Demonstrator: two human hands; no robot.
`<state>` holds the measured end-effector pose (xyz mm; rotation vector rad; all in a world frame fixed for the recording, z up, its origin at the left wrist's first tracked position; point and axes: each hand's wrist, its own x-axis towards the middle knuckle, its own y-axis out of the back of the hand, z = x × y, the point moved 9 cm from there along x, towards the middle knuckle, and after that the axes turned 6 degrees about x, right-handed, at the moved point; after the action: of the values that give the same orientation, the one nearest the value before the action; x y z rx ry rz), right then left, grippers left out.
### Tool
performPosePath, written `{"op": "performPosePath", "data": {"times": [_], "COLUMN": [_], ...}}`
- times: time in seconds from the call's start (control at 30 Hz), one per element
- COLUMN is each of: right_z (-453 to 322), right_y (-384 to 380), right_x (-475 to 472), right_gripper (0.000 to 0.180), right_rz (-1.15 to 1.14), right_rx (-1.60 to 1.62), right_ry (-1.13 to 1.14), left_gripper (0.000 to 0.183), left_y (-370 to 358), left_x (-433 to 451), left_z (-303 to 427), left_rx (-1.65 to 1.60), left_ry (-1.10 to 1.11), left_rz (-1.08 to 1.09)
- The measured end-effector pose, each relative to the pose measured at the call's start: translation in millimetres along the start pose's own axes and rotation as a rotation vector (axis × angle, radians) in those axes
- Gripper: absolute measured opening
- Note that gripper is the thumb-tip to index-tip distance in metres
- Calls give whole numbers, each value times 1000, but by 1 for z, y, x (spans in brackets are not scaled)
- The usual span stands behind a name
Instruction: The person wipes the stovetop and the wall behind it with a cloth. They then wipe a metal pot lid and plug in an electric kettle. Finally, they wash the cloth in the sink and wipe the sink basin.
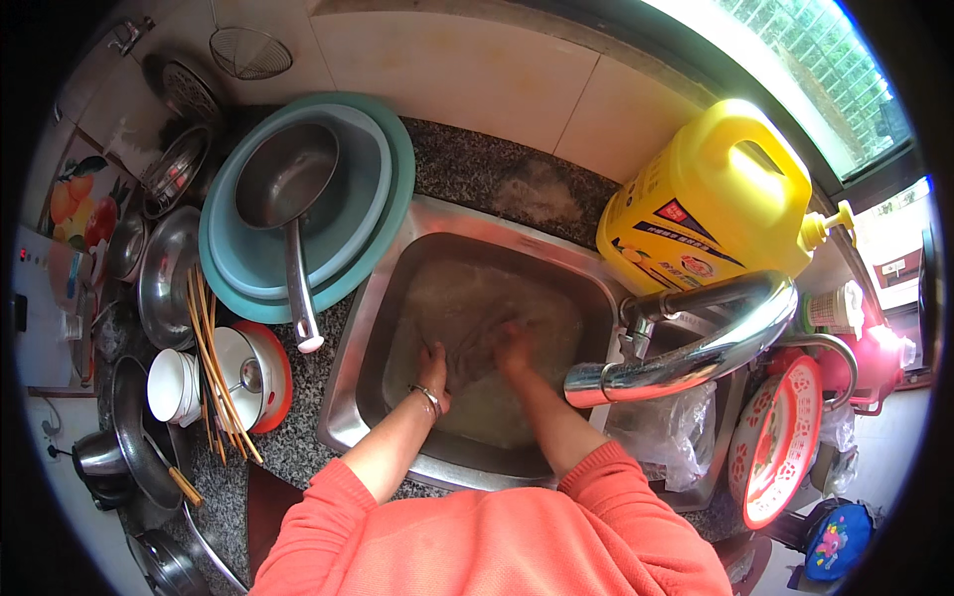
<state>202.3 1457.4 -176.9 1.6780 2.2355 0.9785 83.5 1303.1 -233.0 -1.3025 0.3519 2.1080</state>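
Observation:
Both hands reach into a stainless steel sink holding cloudy water. My left hand, with a bracelet at the wrist, is partly under the surface, its thumb up. My right hand is further in and blurred by the water. Between them lies a dim greyish, folded thing, perhaps a cloth, mostly submerged. Both hands are close to it, but the murky water hides the fingers and any grip. A chrome faucet arches over the sink's right side.
Left of the sink, a metal ladle rests in stacked blue-green basins. Chopsticks lie across white bowls. A yellow detergent jug stands behind the faucet. Plastic bags and a red-patterned basin are at right.

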Motion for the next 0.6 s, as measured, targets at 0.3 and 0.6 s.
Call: {"op": "performPosePath", "data": {"times": [0.3,0.6], "right_z": [-180,-34], "right_y": [-27,8], "right_x": [-52,31], "right_gripper": [34,26], "right_rz": [-794,-239], "right_rx": [568,-43], "right_ry": [-540,-310], "left_gripper": [53,56], "left_y": [75,-27], "left_x": [141,-83], "left_z": [-53,73], "left_rx": [409,206], "left_ry": [-430,-217], "left_rz": [-246,0]}}
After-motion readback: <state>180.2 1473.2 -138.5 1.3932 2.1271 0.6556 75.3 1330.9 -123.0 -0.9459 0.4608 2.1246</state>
